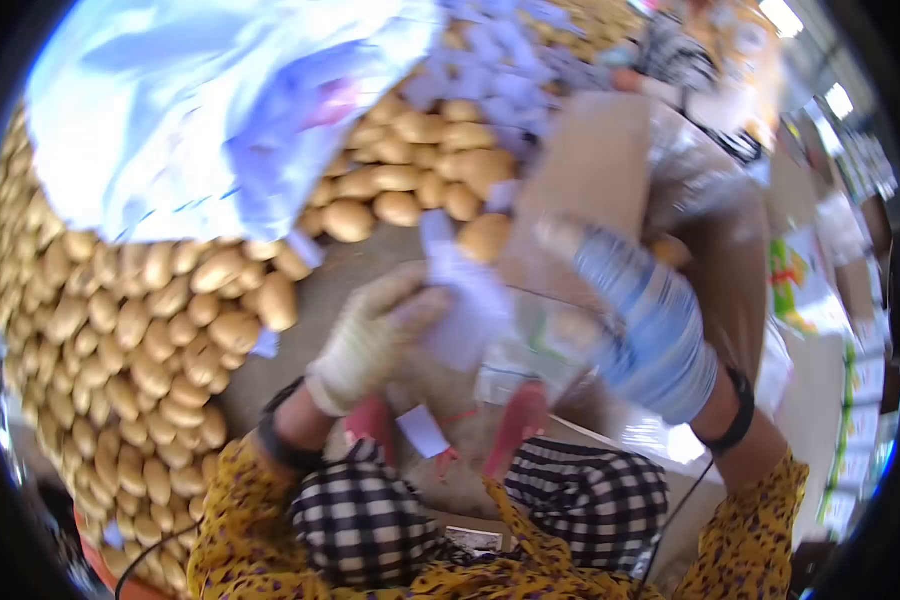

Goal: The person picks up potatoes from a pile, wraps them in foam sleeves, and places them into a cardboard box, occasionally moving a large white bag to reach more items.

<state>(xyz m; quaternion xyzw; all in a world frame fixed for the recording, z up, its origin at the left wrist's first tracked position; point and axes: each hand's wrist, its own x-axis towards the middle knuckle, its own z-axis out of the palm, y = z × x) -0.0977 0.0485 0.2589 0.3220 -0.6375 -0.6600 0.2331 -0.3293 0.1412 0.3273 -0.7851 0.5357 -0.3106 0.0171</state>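
My left hand [375, 335], in a pale glove, is closed on a thin lavender-white paper sheet [465, 305] that hangs between my hands, blurred. My right hand [610, 315] is beside the open cardboard box [585, 165], with a blue-and-white striped covering over the hand and wrist. Motion smears its fingers, but thumb and fingertips look spread, with nothing visible between them. Potatoes [395, 180] are heaped just beyond my left hand. One potato [485, 238] lies against the box, near the sheet's upper edge.
A large potato pile [135, 370] spreads along the left. A white plastic sheet [220, 110] covers its far part. Loose lavender papers [495, 75] lie at the back. Another person's sleeve [675, 50] shows at the upper right. Stacked cartons [860, 420] stand on the right.
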